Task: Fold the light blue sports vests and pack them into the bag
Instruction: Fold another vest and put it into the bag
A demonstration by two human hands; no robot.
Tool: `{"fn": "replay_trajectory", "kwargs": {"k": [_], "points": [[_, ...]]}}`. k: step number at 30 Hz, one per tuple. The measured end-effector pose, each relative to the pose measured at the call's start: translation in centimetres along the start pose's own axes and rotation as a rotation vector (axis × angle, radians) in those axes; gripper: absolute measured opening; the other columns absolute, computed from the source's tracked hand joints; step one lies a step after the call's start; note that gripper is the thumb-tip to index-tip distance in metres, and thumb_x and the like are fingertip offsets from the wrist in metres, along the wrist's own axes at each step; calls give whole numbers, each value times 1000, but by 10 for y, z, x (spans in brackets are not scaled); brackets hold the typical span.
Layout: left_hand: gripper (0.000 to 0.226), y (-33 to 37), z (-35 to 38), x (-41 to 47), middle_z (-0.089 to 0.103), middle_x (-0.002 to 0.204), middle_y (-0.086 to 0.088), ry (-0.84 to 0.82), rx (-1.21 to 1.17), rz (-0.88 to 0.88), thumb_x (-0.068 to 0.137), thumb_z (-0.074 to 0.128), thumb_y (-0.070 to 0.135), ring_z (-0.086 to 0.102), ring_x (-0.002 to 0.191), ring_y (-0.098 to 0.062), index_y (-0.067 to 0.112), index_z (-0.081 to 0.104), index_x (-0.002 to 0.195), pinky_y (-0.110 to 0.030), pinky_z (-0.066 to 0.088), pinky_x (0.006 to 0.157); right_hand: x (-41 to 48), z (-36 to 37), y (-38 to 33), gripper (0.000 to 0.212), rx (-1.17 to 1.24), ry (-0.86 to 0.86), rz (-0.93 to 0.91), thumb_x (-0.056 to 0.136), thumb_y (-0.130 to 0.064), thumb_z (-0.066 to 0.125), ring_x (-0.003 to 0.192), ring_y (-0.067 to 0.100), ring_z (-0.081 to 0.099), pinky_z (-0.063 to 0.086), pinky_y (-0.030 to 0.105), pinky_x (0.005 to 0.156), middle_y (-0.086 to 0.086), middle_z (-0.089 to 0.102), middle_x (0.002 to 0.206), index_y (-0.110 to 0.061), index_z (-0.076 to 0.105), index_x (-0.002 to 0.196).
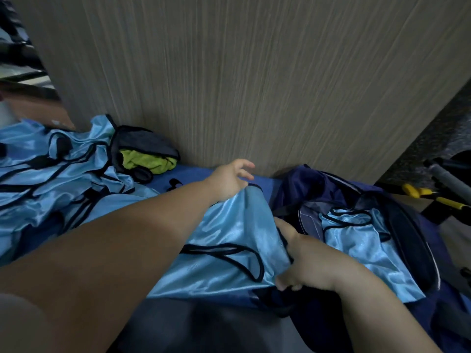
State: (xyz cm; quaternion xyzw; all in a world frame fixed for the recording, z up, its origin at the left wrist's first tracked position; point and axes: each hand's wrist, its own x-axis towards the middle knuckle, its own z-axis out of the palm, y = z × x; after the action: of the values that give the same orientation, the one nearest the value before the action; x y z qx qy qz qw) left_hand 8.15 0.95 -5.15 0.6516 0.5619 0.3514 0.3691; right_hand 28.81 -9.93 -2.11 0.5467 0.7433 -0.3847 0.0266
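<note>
A light blue vest (229,240) with black trim lies in the centre on the blue surface (178,178). My left hand (230,180) holds its far edge, thumb under the cloth and fingers spread loosely above. My right hand (303,261) grips the vest's right edge, fingers curled round the fabric. Just to the right stands the open dark blue bag (318,186), with a folded light blue vest (364,245) lying inside it. A heap of unfolded light blue vests (51,169) lies at the left.
A wood-grain panel (254,72) rises directly behind the surface. A dark pouch with yellow-green cloth (147,161) sits by the heap. Yellow-handled tools (433,197) and grey bars lie at the far right.
</note>
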Motion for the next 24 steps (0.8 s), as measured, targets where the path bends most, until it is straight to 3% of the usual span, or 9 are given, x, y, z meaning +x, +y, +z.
{"fn": "replay_trajectory", "kwargs": {"k": [2, 4, 7, 10, 12, 15, 18, 20, 24], "points": [[42, -7, 2, 3, 56, 132, -4, 98, 261, 122, 91, 53, -2, 58, 107, -16, 17, 57, 129, -14, 40, 87, -2, -1, 2, 122, -52, -40, 0, 72, -3, 77, 52, 5, 62, 49, 17, 56, -11, 62, 77, -46, -4, 153], [35, -9, 7, 0, 56, 129, 6, 239, 493, 222, 90, 55, 7, 52, 118, -16, 23, 64, 120, -30, 36, 100, -1, -2, 5, 123, -121, -65, -13, 71, -12, 81, 65, 2, 64, 47, 14, 63, -15, 64, 79, -47, -5, 153], [25, 0, 14, -20, 64, 108, 5, 444, 518, 419, 84, 54, 12, 55, 103, -24, 20, 69, 103, -40, 42, 89, 3, -7, 8, 95, -120, 15, -14, 71, -37, 83, 83, -4, 60, 42, 12, 71, -19, 63, 89, -43, 26, 148], [25, -7, 25, -50, 62, 98, -1, 342, 437, 546, 81, 51, 8, 57, 89, -23, 14, 66, 100, -36, 48, 77, 13, -4, 8, 74, -93, 311, 13, 78, -52, 74, 99, 8, 60, 42, 21, 79, -13, 62, 103, -36, 39, 141], [28, -24, 35, -73, 58, 105, 0, 200, 426, 523, 85, 48, 10, 57, 94, -21, 15, 61, 108, -37, 50, 80, 21, 3, 6, 59, -71, 478, -25, 84, -47, 69, 109, 14, 56, 39, 24, 84, -7, 57, 114, -35, 44, 137], [39, -57, 50, -96, 52, 130, 1, 79, 622, 446, 91, 41, 29, 52, 119, -22, 20, 49, 128, -40, 46, 99, 33, 16, 4, 57, -84, 466, -49, 90, -42, 62, 113, 22, 55, 42, 29, 85, 2, 55, 122, -34, 36, 141], [60, -57, 47, -99, 20, 158, 12, -32, 806, 214, 97, 34, 51, 12, 148, -16, 29, 24, 151, -51, 12, 120, 41, 25, 5, 64, -179, 403, -15, 96, -36, 55, 100, 25, 60, 47, 35, 79, 7, 60, 118, -32, 18, 147], [67, -53, 41, -97, -6, 160, 18, -171, 854, 67, 96, 29, 61, -12, 148, -9, 37, 3, 154, -55, -10, 117, 43, 26, 5, 68, -176, 387, -24, 97, -27, 53, 84, 20, 58, 45, 33, 72, 6, 61, 108, -36, 11, 149], [75, -59, 19, -94, -17, 158, 20, -219, 832, -27, 92, 28, 70, -22, 146, -10, 42, -6, 152, -50, -14, 117, 45, 19, 8, 64, -147, 289, -23, 98, -16, 48, 98, 21, 56, 46, 30, 84, 5, 47, 129, -49, 23, 146]]}}
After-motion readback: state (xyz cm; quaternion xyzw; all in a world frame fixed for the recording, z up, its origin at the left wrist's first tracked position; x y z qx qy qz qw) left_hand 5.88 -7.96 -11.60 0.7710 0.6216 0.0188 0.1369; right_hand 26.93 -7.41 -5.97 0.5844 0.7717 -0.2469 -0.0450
